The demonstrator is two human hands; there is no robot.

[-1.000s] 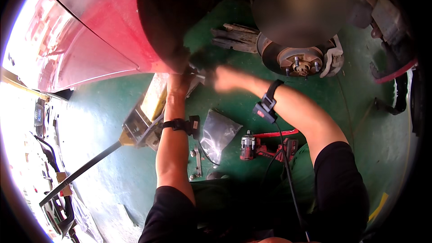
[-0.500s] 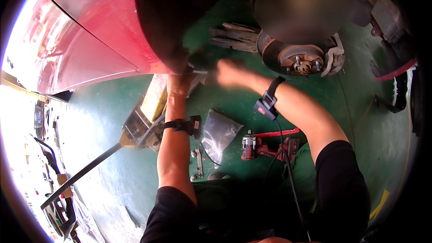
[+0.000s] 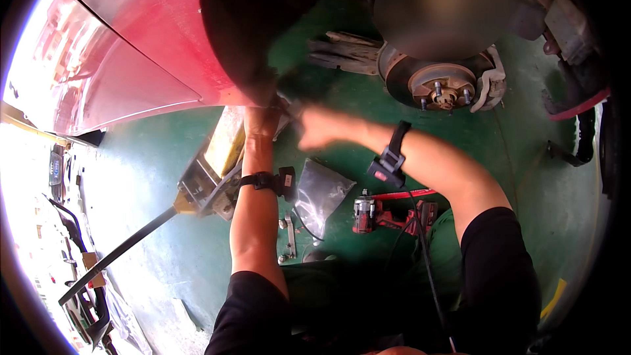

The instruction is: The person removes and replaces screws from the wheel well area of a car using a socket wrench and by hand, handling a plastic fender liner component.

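My left hand [image 3: 261, 120] reaches up under the lower edge of the red car body panel [image 3: 164, 46], its fingers hidden in the dark wheel arch. Close beside it on the right is my right hand [image 3: 322, 126], smeared by motion, with its fingers bent. A short grey bar-like thing [image 3: 289, 110] runs from the right hand toward the left one; its kind does not show. Past my hands, to the right, a bare brake disc [image 3: 415, 85] with wheel studs and a caliper [image 3: 489, 85] hangs with the wheel off.
A floor jack [image 3: 204, 184] with a long handle stands left of my left forearm. On the green floor lie a clear plastic bag [image 3: 321, 190], a red cordless impact wrench [image 3: 388, 215], a red bar [image 3: 401, 194] and small metal parts [image 3: 289, 233]. Weathered wood [image 3: 345, 54] lies behind.
My right hand has swung left and slightly nearer to me, and the grey bar by it has turned. My left hand stays nearly where it was.
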